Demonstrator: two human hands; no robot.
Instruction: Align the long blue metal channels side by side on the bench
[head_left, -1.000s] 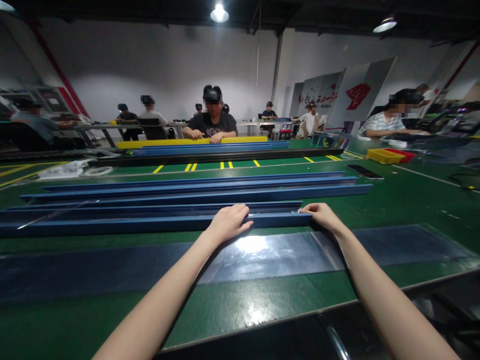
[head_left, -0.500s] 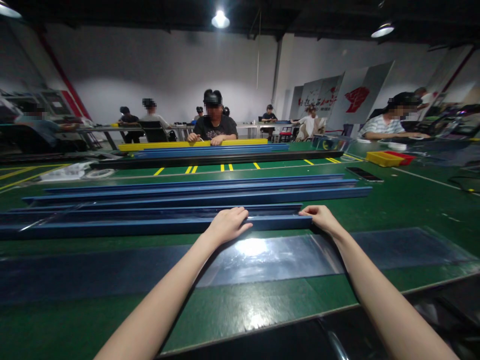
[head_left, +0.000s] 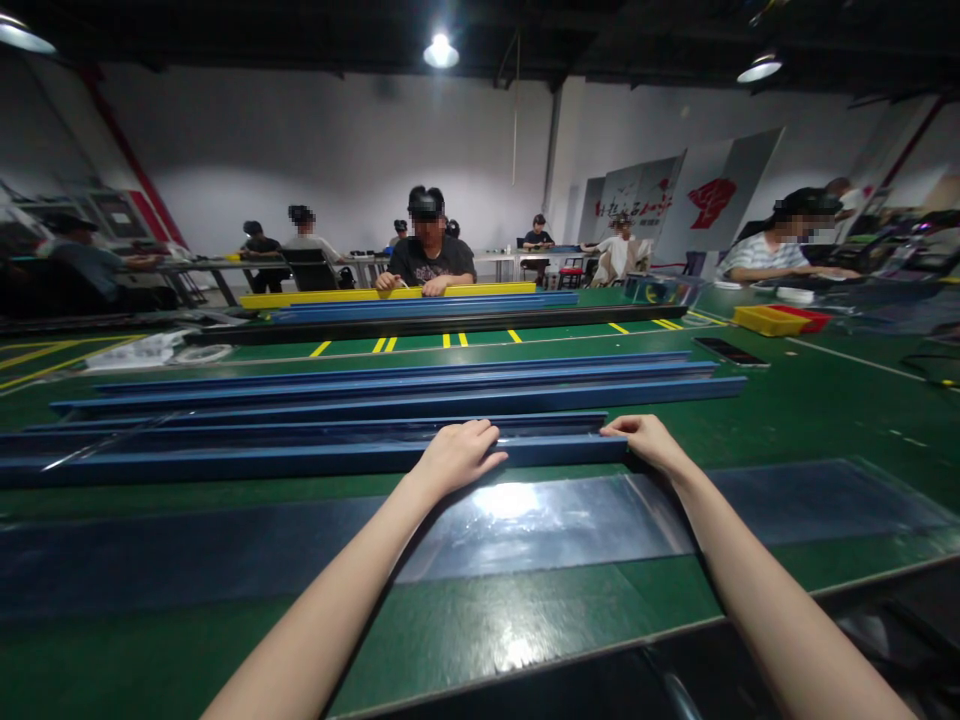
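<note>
A long blue channel strip (head_left: 300, 462) with raised side walls lies across the green table in front of me. My left hand (head_left: 459, 452) is draped over its near wall, fingers reaching into the channel and thumb on the outer side. At the strip's right end, my right hand (head_left: 646, 440) pinches the edge between thumb and fingers; the fingertips are partly hidden. Clear film shows inside the channel. Nearer to me, a wide transparent plastic strip (head_left: 555, 525) lies flat beneath my forearms.
More blue channel strips (head_left: 525, 400) lie just beyond. Farther back are a black strip (head_left: 450, 322), a yellow strip (head_left: 337, 298) and a seated person (head_left: 435, 262). At right sit a phone (head_left: 729, 352) and a yellow bin (head_left: 769, 321). The table edge (head_left: 637, 632) is close to me.
The camera view has tilted up slightly, so everything sits a little lower. Both hands keep their places on the blue channel strip.
</note>
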